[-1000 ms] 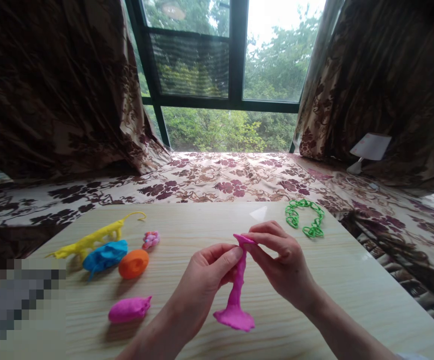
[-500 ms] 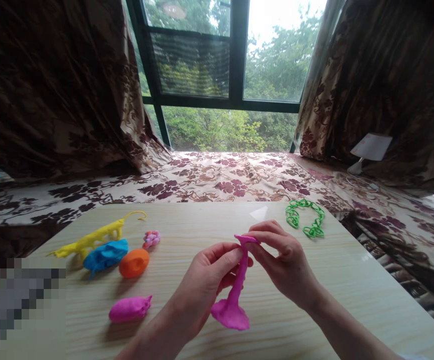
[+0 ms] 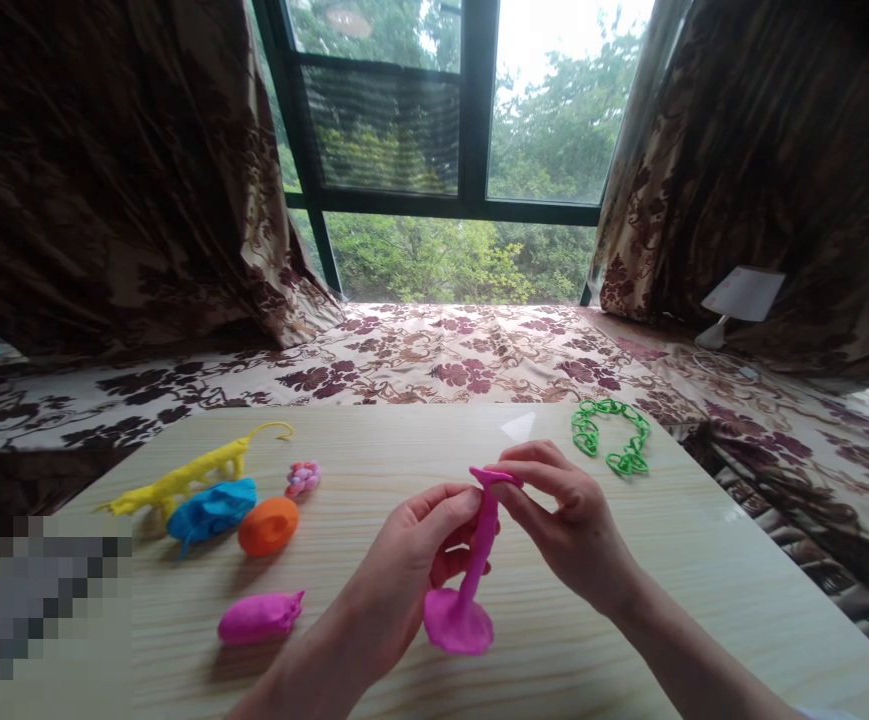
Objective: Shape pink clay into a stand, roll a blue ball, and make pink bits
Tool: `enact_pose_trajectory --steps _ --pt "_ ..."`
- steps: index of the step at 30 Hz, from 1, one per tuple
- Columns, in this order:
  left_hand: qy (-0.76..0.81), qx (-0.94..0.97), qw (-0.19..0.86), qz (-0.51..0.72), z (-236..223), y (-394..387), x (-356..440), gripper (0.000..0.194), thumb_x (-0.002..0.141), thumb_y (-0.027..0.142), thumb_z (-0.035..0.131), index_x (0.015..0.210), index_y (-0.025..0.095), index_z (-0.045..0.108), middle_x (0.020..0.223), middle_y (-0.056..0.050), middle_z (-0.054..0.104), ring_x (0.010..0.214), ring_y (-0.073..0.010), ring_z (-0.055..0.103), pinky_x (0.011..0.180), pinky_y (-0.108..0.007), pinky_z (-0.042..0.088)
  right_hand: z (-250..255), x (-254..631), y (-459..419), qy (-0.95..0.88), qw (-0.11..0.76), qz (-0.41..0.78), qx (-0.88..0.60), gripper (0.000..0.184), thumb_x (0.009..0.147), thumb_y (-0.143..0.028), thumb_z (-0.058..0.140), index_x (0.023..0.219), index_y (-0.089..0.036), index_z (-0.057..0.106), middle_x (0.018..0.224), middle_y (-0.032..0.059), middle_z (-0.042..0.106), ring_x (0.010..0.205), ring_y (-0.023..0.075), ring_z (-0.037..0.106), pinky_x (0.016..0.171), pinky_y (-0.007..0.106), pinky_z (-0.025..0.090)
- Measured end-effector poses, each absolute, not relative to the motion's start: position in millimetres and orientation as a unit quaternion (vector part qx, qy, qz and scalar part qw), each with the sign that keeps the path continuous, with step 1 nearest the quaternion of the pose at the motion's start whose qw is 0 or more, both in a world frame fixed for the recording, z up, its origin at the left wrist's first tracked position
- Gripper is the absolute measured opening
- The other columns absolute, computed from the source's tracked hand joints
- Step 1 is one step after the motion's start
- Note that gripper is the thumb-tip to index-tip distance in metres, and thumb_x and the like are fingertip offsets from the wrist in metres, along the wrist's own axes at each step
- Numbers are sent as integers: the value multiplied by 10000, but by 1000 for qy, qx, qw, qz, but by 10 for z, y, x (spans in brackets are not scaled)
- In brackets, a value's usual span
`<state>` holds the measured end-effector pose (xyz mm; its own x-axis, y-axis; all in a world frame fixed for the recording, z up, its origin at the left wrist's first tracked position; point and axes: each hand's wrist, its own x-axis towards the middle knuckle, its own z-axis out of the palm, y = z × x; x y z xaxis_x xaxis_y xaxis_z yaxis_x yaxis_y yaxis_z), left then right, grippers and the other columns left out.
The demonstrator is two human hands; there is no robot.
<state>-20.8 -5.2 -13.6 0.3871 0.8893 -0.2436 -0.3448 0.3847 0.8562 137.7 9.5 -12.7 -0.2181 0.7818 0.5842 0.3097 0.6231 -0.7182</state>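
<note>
Above the table, both hands hold a pink modelling-clay piece [image 3: 475, 565], a thin stem with a wide round disc at the bottom and a smaller flared rim at the top. My left hand [image 3: 423, 560] grips the stem just under the rim, thumb in front and fingers behind it. With thumb and fingertips, my right hand [image 3: 569, 520] pinches the right side of the top rim. Left of my left forearm lies a separate pink clay roll [image 3: 260, 618] with a crimped end.
On the table [image 3: 591, 650], at the left, lie a yellow clay figure [image 3: 186, 475], a blue clay lump [image 3: 213, 512], an orange clay piece [image 3: 269, 527] and a small pink beaded cluster [image 3: 303, 478]. A green clay chain [image 3: 640, 445] curves at the back right. A lamp [image 3: 741, 295] stands beyond.
The pink piece has turned slightly, so its bottom disc now shows rounder and faces me more. Both hands stay in nearly the same place and keep their hold.
</note>
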Motion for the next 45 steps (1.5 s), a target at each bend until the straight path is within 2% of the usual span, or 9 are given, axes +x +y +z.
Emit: enact_pose_trajectory --steps 4,11,16,20,27,34,38,43,45 --pt "347 370 773 381 -136 -61 -210 225 801 343 537 807 138 630 741 -30 567 653 -97 500 606 -225 422 -128 1363 80 -746 508 239 -359 200 824 -184 554 977 -254 662 863 30 588 848 160 527 766 314 446" --pt "406 389 729 390 -59 -70 -180 224 748 357 600 817 147 637 638 7 518 559 -76 466 532 -192 392 -100 1386 87 -744 496 250 -371 207 794 -213 595 994 -226 647 937 48 566 924 181 514 800 326 442" --pt "387 395 737 389 -89 -65 -190 229 777 365 556 749 151 630 675 -2 540 598 -87 488 568 -204 413 -100 1381 99 -751 494 240 -366 176 818 -207 564 965 -233 658 858 37 579 839 167 521 757 326 445" --pt "404 397 728 387 -76 -84 -170 225 769 359 564 726 148 630 639 4 527 570 -81 485 522 -183 388 -104 1374 89 -745 504 239 -366 164 820 -199 560 943 -229 665 831 37 583 822 169 520 754 331 443" --pt "426 381 722 389 -70 -36 -177 219 701 323 648 841 155 646 607 18 512 528 -77 467 515 -197 393 -86 1396 84 -746 493 259 -366 224 796 -183 587 1009 -232 637 934 44 568 922 179 507 794 328 440" --pt "344 367 774 386 -106 -78 -208 235 799 350 527 768 138 623 691 -15 536 608 -98 481 609 -250 437 -102 1378 92 -742 501 262 -361 178 823 -202 562 962 -240 667 849 36 581 851 169 514 753 327 441" --pt "330 372 779 382 -119 -81 -202 210 796 318 543 795 130 636 693 -9 520 608 -85 467 605 -231 420 -96 1373 81 -734 507 274 -358 178 832 -208 547 959 -242 668 843 38 584 842 172 523 751 332 448" --pt "342 381 763 395 -142 -51 -216 209 784 293 564 920 156 645 727 -9 535 640 -84 472 599 -209 397 -74 1392 75 -736 496 281 -366 258 794 -197 592 1044 -253 623 971 42 569 955 188 507 827 351 439" --pt "348 384 759 394 -146 -48 -220 216 773 290 580 931 160 647 726 -7 540 637 -84 472 593 -207 393 -71 1396 79 -739 494 279 -364 239 797 -200 589 1026 -254 631 959 40 568 941 184 510 809 345 446"
